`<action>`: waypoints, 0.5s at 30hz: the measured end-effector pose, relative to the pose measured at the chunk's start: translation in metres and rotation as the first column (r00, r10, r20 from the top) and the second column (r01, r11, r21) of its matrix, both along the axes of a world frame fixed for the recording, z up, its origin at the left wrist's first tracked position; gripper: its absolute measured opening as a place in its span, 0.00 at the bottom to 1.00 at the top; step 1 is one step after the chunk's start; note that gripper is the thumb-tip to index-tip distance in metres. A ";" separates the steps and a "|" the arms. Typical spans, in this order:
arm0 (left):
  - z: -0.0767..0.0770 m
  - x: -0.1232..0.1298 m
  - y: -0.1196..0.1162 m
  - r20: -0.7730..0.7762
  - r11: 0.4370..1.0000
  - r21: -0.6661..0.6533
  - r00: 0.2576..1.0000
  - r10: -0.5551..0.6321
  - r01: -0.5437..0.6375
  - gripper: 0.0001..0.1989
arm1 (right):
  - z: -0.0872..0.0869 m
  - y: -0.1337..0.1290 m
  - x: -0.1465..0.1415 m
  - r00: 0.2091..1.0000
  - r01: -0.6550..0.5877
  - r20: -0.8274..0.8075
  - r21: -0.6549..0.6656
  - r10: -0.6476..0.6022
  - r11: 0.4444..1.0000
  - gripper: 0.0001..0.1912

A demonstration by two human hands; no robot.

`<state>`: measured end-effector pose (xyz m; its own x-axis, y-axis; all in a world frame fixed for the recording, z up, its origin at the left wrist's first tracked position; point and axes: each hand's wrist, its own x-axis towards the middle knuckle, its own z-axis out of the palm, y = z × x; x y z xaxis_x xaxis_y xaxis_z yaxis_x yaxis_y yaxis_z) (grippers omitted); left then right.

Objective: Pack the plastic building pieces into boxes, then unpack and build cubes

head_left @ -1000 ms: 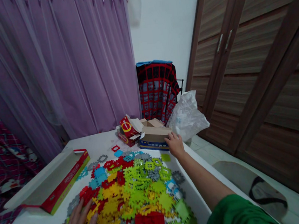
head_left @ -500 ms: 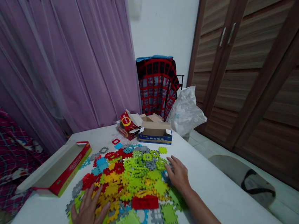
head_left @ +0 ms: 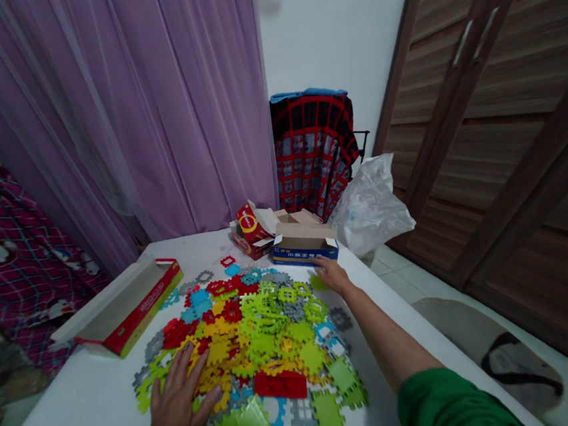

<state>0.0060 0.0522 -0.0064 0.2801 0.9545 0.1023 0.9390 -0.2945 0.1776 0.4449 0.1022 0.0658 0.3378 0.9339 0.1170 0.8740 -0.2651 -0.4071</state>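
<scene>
Gear-edged plastic building pieces (head_left: pixel 257 323) in green, yellow, red, blue and grey lie in a loose heap on the white table. My left hand (head_left: pixel 179 400) rests over the heap's near left side, fingers spread, with nothing visibly held. My right hand (head_left: pixel 333 274) reaches to the far right, its fingertips at the lower front of the open blue cardboard box (head_left: pixel 298 252); whether they touch it I cannot tell. A lime-green piece (head_left: pixel 317 283) lies partly beneath that hand. Near the front of the heap is a red rectangular piece (head_left: pixel 280 385).
An open red and yellow-green box (head_left: pixel 147 306) stands at the table's left. Red boxes (head_left: pixel 253 229) sit beside the blue one at the back. A clear plastic bag (head_left: pixel 371 204) hangs past the right edge, near a cloth-draped chair (head_left: pixel 314 150). Brown wardrobe doors (head_left: pixel 486 120) stand to the right.
My right hand has moved away from the heap's right side to the blue box, and a green sleeve has come into view. My left hand stays over the pieces. The view has shifted slightly.
</scene>
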 end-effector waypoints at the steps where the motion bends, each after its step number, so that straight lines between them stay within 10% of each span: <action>1: 0.000 0.000 -0.001 -0.005 1.000 0.000 1.000 0.001 -0.001 0.30 | -0.005 0.000 -0.001 1.000 -0.004 -0.004 -0.005 0.004 1.000 0.23; 8: 0.006 0.009 -0.006 -0.015 1.000 0.015 1.000 0.001 -0.001 0.30 | -0.047 -0.061 -0.080 0.993 -0.091 -0.079 -0.049 0.087 0.995 0.29; 15: 0.015 0.002 -0.005 0.053 0.997 -0.031 0.996 -0.068 0.070 0.26 | -0.029 -0.053 -0.157 0.907 -0.413 -0.102 -0.029 0.408 0.910 0.34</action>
<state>0.0084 0.0467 0.0090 0.3403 0.9363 0.0870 0.9061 -0.3512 0.2360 0.2882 0.0491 0.0373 -0.0696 0.9961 0.0550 0.8694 0.0876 -0.4864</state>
